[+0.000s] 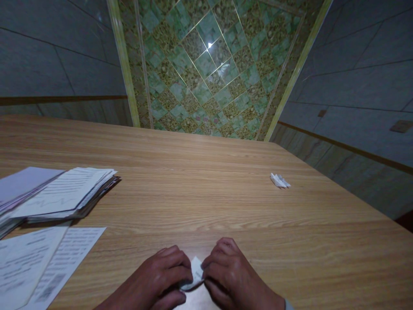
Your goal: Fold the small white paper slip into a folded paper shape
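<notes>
A small folded piece of white paper [196, 272] with faint print sits between my two hands, just above the near part of the table. My left hand [163, 275] pinches its left side, fingers curled and thumb below. My right hand [230, 271] grips the right side with bent fingers. The paper's upper corner points away from me, and much of it is hidden behind my fingers.
The wooden table [193, 185] stretches to a tiled wall [209, 77]. At left lie a stack of papers [64, 189] and loose printed sheets [71, 258]. A small folded white paper piece [279, 180] rests towards the right edge.
</notes>
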Tool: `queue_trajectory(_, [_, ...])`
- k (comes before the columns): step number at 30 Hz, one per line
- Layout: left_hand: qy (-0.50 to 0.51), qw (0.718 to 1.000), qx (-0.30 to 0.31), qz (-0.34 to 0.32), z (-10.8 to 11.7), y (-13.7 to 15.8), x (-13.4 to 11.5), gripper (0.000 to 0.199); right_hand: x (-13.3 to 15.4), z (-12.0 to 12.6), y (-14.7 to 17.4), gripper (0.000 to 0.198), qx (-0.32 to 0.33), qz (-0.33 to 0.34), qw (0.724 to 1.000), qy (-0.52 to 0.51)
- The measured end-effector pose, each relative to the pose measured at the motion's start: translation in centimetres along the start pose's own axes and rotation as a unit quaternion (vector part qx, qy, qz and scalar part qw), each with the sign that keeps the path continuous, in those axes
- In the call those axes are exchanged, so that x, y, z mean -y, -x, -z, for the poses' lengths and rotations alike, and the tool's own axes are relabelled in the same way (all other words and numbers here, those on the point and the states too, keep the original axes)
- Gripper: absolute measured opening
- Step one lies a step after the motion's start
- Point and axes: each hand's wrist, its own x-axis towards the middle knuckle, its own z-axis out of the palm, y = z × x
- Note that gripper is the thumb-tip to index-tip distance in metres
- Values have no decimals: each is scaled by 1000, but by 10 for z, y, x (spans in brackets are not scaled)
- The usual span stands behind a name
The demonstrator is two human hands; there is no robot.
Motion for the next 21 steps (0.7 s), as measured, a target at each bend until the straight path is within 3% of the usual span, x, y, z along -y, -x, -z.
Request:
queue_trajectory(6, [29,1000,-1,-8,9,-1,-6,24,-1,0,1,25,-31,-34,998,-42])
queue_trajectory(12, [-15,1000,-12,14,-1,-1,1,10,0,4,1,15,-23,-43,997,-55])
queue_trajectory(16, [-5,1000,-8,21,1,-2,-1,10,-1,2,1,17,-57,-45,995,-61])
queue_trajectory(21, [47,999,-22,-15,7,-3,-12,29,-4,-5,1,26,-115,-60,985,-116])
